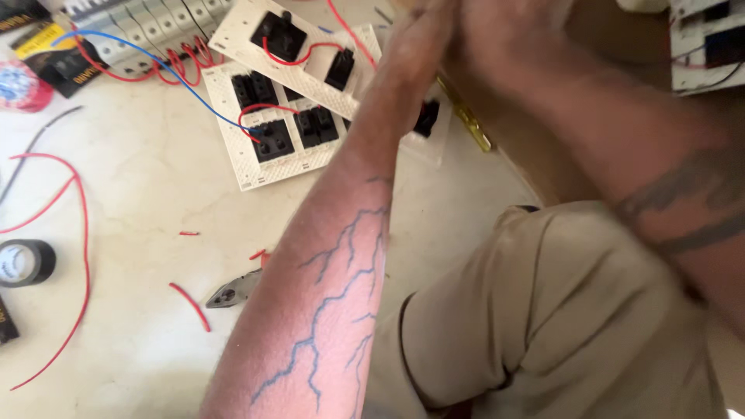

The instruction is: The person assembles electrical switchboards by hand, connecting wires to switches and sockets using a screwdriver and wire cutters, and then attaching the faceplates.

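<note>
Both my forearms are raised in front of the camera. My left hand (419,35) and my right hand (497,31) meet at the top edge, blurred and partly cut off. Whether either holds anything is hidden. My left forearm carries a blue branching tattoo and crosses over two white switch boards (247,167) fitted with black switch modules and lying on the pale floor. Red wires (268,107) and a blue wire (155,58) run between the modules. My right forearm has a dark band tattoo.
A row of grey circuit breakers (132,27) lies at the top left. A black tape roll (25,262) and a long red wire (81,233) are at the left. Pliers (231,293) and cut red wire bits (190,305) lie beside my left arm. My bent knee in beige trousers (559,310) fills the lower right.
</note>
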